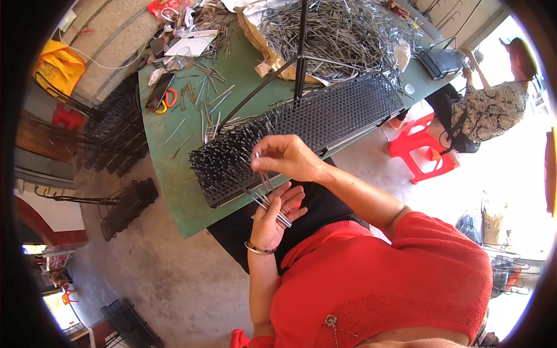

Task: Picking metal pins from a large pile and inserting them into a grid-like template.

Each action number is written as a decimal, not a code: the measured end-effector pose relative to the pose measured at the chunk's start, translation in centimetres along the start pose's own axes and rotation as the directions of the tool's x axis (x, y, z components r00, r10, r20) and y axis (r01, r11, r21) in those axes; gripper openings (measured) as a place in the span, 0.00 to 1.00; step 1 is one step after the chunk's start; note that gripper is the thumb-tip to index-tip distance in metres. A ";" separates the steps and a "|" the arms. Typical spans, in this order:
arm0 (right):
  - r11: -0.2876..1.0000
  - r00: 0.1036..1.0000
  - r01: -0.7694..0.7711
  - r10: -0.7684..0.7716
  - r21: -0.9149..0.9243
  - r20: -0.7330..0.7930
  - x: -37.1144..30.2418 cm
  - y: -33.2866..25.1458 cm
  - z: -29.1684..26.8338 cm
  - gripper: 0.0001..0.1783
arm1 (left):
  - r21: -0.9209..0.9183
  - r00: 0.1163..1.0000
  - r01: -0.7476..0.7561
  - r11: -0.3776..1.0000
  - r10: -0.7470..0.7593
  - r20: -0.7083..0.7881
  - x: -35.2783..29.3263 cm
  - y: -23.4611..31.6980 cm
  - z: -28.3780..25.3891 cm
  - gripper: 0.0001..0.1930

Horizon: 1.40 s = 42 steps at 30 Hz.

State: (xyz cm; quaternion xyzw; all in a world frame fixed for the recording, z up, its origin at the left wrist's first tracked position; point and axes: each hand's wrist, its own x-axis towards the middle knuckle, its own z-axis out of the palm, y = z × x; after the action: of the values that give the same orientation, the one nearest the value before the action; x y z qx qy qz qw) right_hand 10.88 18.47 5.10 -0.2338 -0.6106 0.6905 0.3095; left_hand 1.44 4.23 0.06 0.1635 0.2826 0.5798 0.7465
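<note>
In the head view, the left hand (268, 220) is turned palm up with its fingers loosely spread, its thumb laid over several thin metal rods (283, 219). Just above it, the right hand (293, 159) pinches a couple of rods between thumb and fingertips. Both hands are near the front edge of the black tray (336, 113), the right one over its left part, the left one nearer the body, past the edge of the green table (174, 200).

The tray lies slantwise along that edge. Its left part bristles with upright rods; the longer right part shows open holes up to its far end. A strip of green shows between the tray's left end and the table's left edge, narrowing toward the front, where the tray runs close to the table's rim. Loose rods (174, 131) lie behind the tray, with scissors (170, 98) and a phone (160, 91) by the left edge. A black post (302, 52) rises behind the tray, in front of a big pile (342, 40) of rods.

Beyond the table's right end are a red stool (420, 145) and another person (490, 113). Left of the table, a dark rack (130, 209) stands on the floor (191, 278), a gap between them.
</note>
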 end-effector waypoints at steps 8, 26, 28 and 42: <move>0.914 0.947 0.306 -0.322 -0.265 -0.018 3.1 1.9 1.5 0.09 | -0.038 0.993 0.075 0.996 -0.078 -0.093 0.2 -0.7 -0.9 0.18; 0.770 0.869 0.423 -0.494 -0.478 -0.028 3.5 3.0 2.2 0.10 | -0.038 0.968 0.077 0.996 -0.084 -0.235 -0.1 -0.8 -1.4 0.15; 0.770 0.864 0.416 -0.501 -0.484 -0.054 3.5 3.1 2.3 0.11 | -0.036 0.973 0.078 0.996 -0.084 -0.215 -0.1 -0.7 -1.3 0.15; 0.645 0.811 0.520 -0.579 -0.559 0.087 2.4 3.3 2.8 0.10 | 0.015 0.984 0.076 0.997 -0.073 -0.164 -0.7 -0.8 -1.2 0.17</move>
State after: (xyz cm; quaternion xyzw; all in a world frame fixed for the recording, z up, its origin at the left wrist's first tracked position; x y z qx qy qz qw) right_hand 6.78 18.02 2.39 -0.1514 -0.8101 0.3412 0.4521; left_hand 1.19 3.24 -1.20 0.1127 0.3552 0.5598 0.7401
